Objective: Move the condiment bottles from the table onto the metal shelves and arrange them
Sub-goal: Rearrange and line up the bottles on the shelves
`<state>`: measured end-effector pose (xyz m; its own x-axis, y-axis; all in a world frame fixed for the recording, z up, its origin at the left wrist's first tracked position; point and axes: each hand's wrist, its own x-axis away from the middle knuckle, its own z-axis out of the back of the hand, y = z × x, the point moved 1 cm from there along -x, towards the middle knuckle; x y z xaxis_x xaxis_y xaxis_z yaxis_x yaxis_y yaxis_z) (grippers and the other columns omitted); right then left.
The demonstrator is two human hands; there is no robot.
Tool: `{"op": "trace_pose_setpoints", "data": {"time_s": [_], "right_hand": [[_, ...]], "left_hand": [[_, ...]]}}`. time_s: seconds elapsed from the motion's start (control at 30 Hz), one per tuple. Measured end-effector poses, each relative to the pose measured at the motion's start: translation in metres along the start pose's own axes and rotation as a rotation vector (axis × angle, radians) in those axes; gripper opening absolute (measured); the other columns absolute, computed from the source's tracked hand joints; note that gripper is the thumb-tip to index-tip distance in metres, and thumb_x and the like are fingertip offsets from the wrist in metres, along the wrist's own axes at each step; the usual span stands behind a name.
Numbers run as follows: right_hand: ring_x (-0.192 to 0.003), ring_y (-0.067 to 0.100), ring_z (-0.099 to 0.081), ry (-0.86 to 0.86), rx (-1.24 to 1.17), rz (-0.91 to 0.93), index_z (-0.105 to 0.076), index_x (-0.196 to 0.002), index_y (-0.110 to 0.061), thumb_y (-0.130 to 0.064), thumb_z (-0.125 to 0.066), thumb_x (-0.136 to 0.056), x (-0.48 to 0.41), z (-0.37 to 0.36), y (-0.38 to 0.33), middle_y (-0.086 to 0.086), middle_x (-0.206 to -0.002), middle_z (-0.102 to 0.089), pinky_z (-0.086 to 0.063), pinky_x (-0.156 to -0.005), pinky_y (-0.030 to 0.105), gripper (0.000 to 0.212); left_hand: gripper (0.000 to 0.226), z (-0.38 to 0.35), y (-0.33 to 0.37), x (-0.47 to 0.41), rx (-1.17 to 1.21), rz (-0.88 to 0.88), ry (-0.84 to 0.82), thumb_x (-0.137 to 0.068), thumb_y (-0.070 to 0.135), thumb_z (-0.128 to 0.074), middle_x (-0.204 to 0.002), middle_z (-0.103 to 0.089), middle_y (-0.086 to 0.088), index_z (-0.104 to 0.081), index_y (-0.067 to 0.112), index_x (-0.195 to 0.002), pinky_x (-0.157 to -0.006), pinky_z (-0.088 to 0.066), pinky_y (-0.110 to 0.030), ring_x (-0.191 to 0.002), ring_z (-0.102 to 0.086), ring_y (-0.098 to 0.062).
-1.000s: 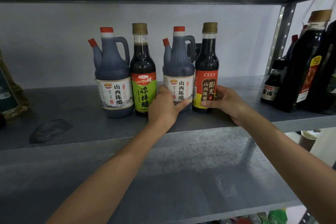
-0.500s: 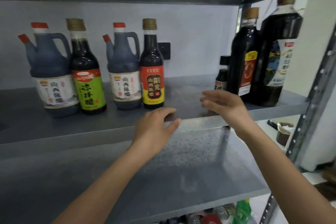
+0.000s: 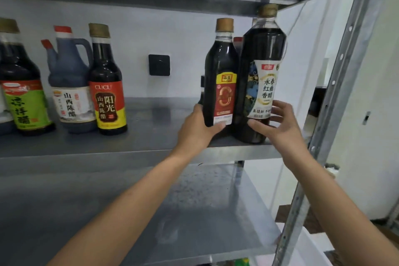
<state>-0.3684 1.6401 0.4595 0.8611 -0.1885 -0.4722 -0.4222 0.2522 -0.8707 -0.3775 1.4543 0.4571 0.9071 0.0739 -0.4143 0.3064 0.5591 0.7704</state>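
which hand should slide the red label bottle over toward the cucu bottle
Left, probably. The left hand grips the red-label bottle low down, on the side facing the CUCU bottle. The right hand holds the bigger white-label bottle beside it.

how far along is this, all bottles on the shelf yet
Done: the green-label bottle, jug and CUCU bottle stand in a row on the shelf. In hand: the left hand grips the red-label bottle, the right hand the large white-label bottle beside it. Left: placing these two; the table is out of view.

Left grip [image 3: 197, 130], right grip [image 3: 280, 129] onto bottles [image 3: 220, 84]
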Motion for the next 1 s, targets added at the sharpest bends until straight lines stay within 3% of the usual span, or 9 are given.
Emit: {"op": "trace_pose_setpoints", "data": {"time_s": [0.13,0.3,0.53,1.0], "right_hand": [[-0.109,0.010,-0.052,-0.075,0.003,-0.022,-0.043,-0.128,-0.022,-0.023,-0.080,-0.072,-0.012,0.004,0.009,-0.010,-0.123,-0.053,-0.042,-0.069,0.013,0.067],[-0.116,0.017,-0.054,-0.198,-0.126,-0.126,-0.039,-0.134,-0.025,-0.023,-0.080,-0.071,-0.019,0.005,0.017,-0.005,-0.129,-0.054,-0.048,-0.084,0.030,0.076],[-0.117,0.016,-0.056,-0.444,-0.141,-0.132,-0.044,-0.133,-0.028,-0.024,-0.079,-0.058,-0.027,0.016,0.017,-0.007,-0.124,-0.061,-0.045,-0.102,0.045,0.083],[-0.109,0.019,-0.064,-0.425,-0.169,-0.129,-0.051,-0.129,-0.019,-0.007,-0.076,-0.059,-0.028,0.020,0.017,-0.001,-0.119,-0.066,-0.049,-0.089,0.036,0.075]], "left_hand": [[0.055,0.000,0.001,-0.004,-0.005,0.034,-0.007,-0.080,0.031,-0.074,-0.124,-0.062,-0.002,-0.050,0.016,-0.127,-0.092,-0.047,-0.032,-0.111,-0.059,-0.019],[0.053,0.002,0.002,-0.003,-0.014,0.033,-0.010,-0.080,0.031,-0.073,-0.124,-0.062,-0.002,-0.051,0.016,-0.127,-0.097,-0.048,-0.040,-0.112,-0.059,-0.020],[0.053,0.008,-0.001,-0.004,0.036,0.042,-0.063,-0.081,0.026,-0.073,-0.126,-0.061,-0.003,-0.051,0.014,-0.128,-0.101,-0.045,-0.039,-0.115,-0.056,-0.019],[0.049,0.029,-0.017,-0.002,0.049,0.003,-0.091,-0.081,0.027,-0.073,-0.122,-0.063,-0.001,-0.054,0.014,-0.124,-0.093,-0.046,-0.030,-0.110,-0.059,-0.016]]}}
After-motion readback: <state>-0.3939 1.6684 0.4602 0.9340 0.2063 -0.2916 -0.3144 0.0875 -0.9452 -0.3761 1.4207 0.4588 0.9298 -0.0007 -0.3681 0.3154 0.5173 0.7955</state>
